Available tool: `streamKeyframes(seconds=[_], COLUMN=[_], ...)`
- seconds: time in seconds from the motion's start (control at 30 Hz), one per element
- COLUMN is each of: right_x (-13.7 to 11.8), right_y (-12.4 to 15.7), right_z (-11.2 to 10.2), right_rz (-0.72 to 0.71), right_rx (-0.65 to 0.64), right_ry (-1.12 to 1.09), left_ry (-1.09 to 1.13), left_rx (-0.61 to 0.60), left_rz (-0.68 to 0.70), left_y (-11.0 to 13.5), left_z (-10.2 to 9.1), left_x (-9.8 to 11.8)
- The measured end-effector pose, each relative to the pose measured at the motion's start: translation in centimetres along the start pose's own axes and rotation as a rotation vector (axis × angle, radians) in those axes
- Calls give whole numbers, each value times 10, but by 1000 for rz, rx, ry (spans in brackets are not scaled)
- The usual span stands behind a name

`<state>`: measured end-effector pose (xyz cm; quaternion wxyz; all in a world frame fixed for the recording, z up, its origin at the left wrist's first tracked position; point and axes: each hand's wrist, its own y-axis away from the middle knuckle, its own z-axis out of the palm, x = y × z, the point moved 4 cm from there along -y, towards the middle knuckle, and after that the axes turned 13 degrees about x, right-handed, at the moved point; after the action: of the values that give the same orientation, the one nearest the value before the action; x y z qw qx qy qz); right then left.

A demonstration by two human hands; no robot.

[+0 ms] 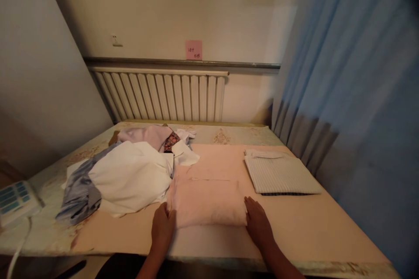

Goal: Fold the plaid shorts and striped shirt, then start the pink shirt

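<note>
A folded pink garment (209,200) lies flat in front of me, nearly the same colour as the cloth under it. My left hand (163,225) is closed on its left edge near the front corner, fingers partly hidden. At the opposite edge, my right hand (258,222) is closed on the front right corner, with fingertips along the side. To the right lies a folded striped cloth (278,172), pale with a dark layer showing beneath its front edge. A loose heap with a white garment (131,178) and a grey-blue garment (81,189) is left of the pink one.
A peach-coloured sheet (310,226) covers much of the flower-patterned table (222,135). A white device with a cable (18,202) stands at the left edge. Behind the table is a radiator (163,96); a blue curtain (353,96) hangs along the right side.
</note>
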<state>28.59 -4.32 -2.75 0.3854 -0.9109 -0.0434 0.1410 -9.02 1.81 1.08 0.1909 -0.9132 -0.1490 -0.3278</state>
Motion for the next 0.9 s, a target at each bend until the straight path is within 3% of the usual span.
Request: streamKeyframes(seconds=[0.13, 0.37, 0.5, 0.6, 0.73, 0.9], right_x=[3, -7, -20, -17, 0, 1], right_y=[-5, -18, -27, -31, -30, -26], right_z=[-10, -17, -2, 7, 5, 1], right_rz=[144, 498, 537, 553, 556, 591], right_rx=[35, -50, -130, -98, -30, -65], right_ry=[-116, -291, -278, -287, -201, -112], left_ry=[-65, -125, -149, -157, -152, -123], left_rx=[-49, -135, -160, -167, -173, -161], left_rz=[-19, -36, -34, -29, -20, -22], left_y=[-9, -21, -20, -18, -16, -17], left_z=[2, 8, 14, 19, 26, 35], left_x=[7, 12, 18, 24, 32, 37])
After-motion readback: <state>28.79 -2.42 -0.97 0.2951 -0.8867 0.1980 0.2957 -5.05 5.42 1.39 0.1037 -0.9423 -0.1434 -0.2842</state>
